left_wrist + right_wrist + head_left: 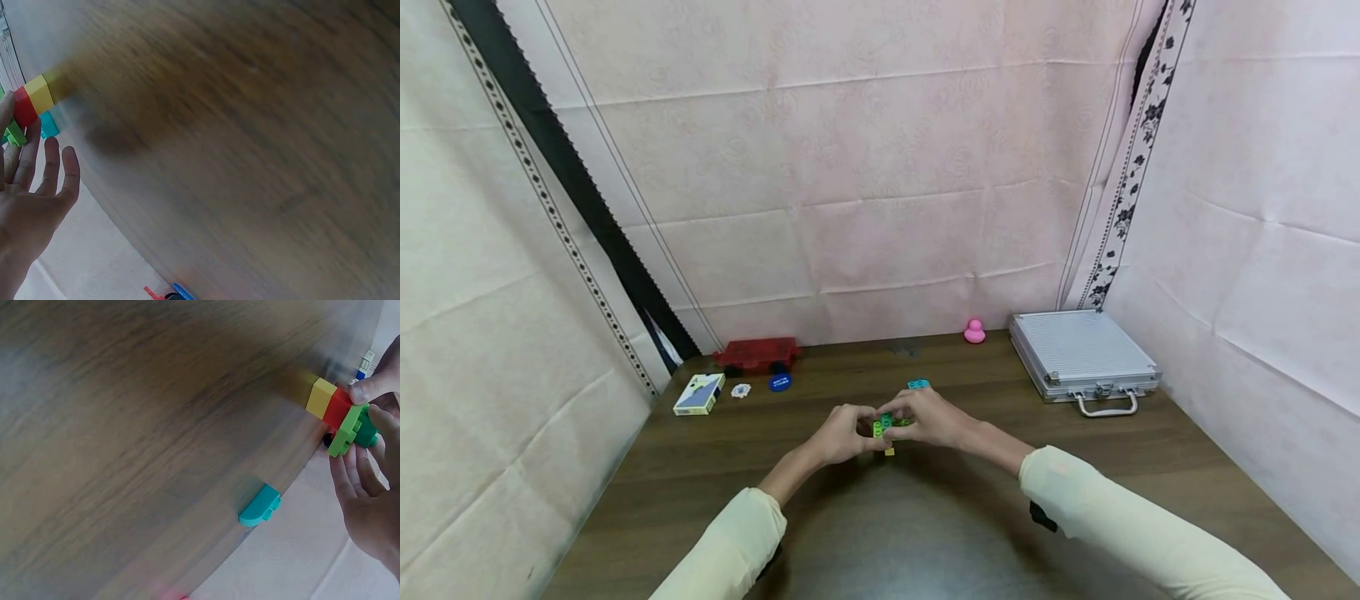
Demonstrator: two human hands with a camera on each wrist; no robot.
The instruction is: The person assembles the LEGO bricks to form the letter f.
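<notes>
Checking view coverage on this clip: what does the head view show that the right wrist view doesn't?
Head only: the left hand, silver case, pink duck, red car and card box.
Right wrist only: the stack's yellow and red bricks, seen clearly.
Both: the right hand gripping the brick stack, the teal brick and the table.

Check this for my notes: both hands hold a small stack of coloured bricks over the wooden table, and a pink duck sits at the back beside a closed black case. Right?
Not quite: the case is silver, not black, as the head view shows. The rest stands: both the left hand and right hand hold the stack of coloured bricks over the wooden table, and the pink duck sits at the back beside the closed case.
</notes>
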